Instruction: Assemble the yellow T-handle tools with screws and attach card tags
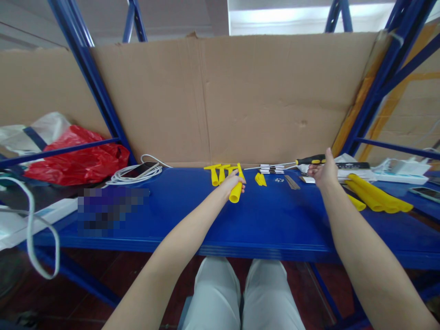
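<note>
My left hand (233, 182) is closed round a yellow tube (235, 193) with a crosspiece at its far end, over the blue shelf (192, 220). Several similar yellow T-shaped pieces (215, 175) lie just left of it. To its right are small yellow pieces (260, 179), a stack of white strips (271, 169), small metal parts (279, 180) and thin brownish strips (292, 182). My right hand (323, 172) is beside the black and yellow handle of a long screwdriver (309, 159); its fingers are partly hidden, and whether they touch the handle is unclear.
Yellow tubes (374, 195) lie right of my right hand, near a white power strip (400, 178) and a phone (426, 193). A coiled white cable (135, 174) and a red bag (79, 156) are at left. Cardboard (254, 101) stands behind, between blue posts.
</note>
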`<state>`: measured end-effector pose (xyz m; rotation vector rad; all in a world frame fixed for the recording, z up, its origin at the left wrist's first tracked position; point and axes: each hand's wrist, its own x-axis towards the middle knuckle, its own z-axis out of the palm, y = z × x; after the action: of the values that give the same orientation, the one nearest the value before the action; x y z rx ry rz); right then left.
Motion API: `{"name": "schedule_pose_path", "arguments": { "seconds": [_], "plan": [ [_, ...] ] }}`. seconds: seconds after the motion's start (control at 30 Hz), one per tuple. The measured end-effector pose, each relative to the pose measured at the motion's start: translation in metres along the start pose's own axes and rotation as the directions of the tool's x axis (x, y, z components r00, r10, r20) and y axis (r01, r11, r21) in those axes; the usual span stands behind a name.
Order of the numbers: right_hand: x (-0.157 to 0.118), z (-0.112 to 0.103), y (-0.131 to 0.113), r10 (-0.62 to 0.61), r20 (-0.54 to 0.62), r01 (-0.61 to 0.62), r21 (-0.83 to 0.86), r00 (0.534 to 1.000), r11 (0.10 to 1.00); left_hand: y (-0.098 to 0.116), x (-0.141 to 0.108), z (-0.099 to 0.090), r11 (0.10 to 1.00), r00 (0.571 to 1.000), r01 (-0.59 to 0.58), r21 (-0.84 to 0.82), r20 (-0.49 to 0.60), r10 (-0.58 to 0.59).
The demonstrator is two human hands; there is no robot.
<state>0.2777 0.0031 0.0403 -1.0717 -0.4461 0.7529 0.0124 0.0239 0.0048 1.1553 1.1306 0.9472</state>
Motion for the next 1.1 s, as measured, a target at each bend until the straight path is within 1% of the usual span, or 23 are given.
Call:
{"name": "schedule_pose_path", "arguments": {
  "seconds": [0.1,0.27,0.43,0.53,0.7,0.77,0.93,1.1],
  "plan": [
    [0.0,0.0,-0.003,0.066,0.041,-0.068,0.05,0.997,0.996,0.0,-0.001,0.0,1.0,1.0,-0.01,0.011,0.002,0.01],
    [-0.001,-0.001,-0.003,0.037,0.045,-0.04,0.07,0.998,0.997,-0.001,0.0,0.0,0.999,1.0,-0.028,0.036,-0.004,0.028],
    [0.002,-0.002,0.001,0.006,-0.037,-0.003,0.058,0.999,0.998,-0.003,-0.001,0.0,0.997,0.999,-0.02,0.075,-0.028,0.022],
    [0.006,-0.003,0.003,0.014,-0.049,-0.01,0.081,0.999,0.997,-0.003,-0.001,0.001,0.994,0.999,-0.03,0.106,-0.019,0.033],
    [0.009,-0.006,0.006,-0.01,-0.142,0.021,0.076,0.99,0.997,-0.004,-0.002,0.002,0.991,0.999,-0.054,0.121,-0.001,0.054],
    [0.008,-0.007,0.008,-0.026,-0.155,0.036,0.067,0.988,0.997,-0.004,-0.002,0.002,0.991,0.998,-0.058,0.117,0.004,0.058],
    [0.003,-0.011,0.01,-0.047,-0.078,0.056,0.123,0.996,0.991,-0.004,-0.003,0.001,0.994,0.999,-0.047,0.103,-0.019,0.05],
    [0.0,-0.012,0.006,0.023,0.004,-0.024,0.185,1.0,0.982,-0.006,-0.004,0.001,0.992,0.998,-0.052,0.114,-0.02,0.054]
  ]
}}
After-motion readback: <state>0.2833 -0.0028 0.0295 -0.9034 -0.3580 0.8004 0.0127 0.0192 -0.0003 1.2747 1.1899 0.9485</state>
